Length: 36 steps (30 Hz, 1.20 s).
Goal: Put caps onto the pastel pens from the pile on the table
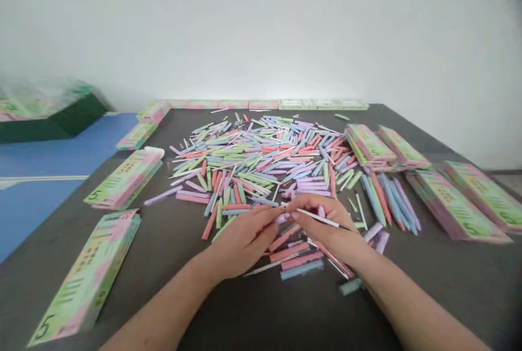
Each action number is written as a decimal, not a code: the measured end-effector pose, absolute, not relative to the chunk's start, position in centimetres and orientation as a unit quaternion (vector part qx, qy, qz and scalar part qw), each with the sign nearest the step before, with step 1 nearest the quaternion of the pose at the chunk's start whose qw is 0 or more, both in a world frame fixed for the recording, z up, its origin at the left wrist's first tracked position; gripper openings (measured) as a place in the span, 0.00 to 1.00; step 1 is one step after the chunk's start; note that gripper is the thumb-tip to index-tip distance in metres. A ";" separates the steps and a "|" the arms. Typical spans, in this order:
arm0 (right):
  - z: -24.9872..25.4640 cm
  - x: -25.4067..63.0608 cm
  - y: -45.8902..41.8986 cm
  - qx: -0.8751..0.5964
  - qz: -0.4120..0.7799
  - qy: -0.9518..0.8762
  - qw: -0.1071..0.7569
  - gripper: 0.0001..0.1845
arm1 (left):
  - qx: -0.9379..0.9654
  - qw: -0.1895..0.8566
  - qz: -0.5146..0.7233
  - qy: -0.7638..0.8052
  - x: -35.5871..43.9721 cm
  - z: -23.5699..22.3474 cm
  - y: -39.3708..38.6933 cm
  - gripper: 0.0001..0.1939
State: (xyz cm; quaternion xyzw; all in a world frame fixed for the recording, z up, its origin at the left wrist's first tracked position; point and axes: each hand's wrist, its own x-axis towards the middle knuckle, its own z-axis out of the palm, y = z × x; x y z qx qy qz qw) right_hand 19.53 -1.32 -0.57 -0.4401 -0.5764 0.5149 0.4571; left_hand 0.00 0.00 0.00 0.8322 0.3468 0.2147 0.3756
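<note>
Left hand (240,245) and right hand (326,229) close together over a dark grey desk (408,296), forearms reaching in from the near edge. Beyond the far left corner, a blue surface (53,155) at a lower level. Across the middle of the desk, a wide, loose heap of slim pastel sticks (253,161) in pink, green, blue and lilac, their material too small to tell. Around the heap, flat green-and-pink printed cartons (452,207) marked with a large 5: a row along the far edge, stacks to the right, more down the left side.

At the near edge of the heap, both hands narrow, fingers curled inward, fingertips almost meeting. Right hand pinching a thin white stick (318,218) between thumb and fingers, the stick lying across the hand. Left hand's contents hidden by its curled fingers, so no telling whether anything is held. Just below the hands, short pink sticks (296,253) and a pale blue stick (302,269) lying apart from the heap.

Step in hand, by the look of it: picking out a single stick. Next need: a steady pinch, clear of the neighbouring pink sticks.
</note>
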 end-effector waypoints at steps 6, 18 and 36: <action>-1.3 19.9 -1.2 -0.436 0.554 -0.550 0.448 0.05 | 0.830 0.376 0.220 0.348 -0.1 -0.1 -0.1 0.15; -1.0 19.7 -1.0 -0.361 0.687 -0.404 0.484 0.05 | 0.815 0.392 0.237 0.355 0.1 -0.3 -0.1 0.14; -1.4 19.1 -1.4 -0.290 0.788 -0.332 0.429 0.13 | 0.726 0.391 0.327 0.462 0.5 -1.2 0.3 0.09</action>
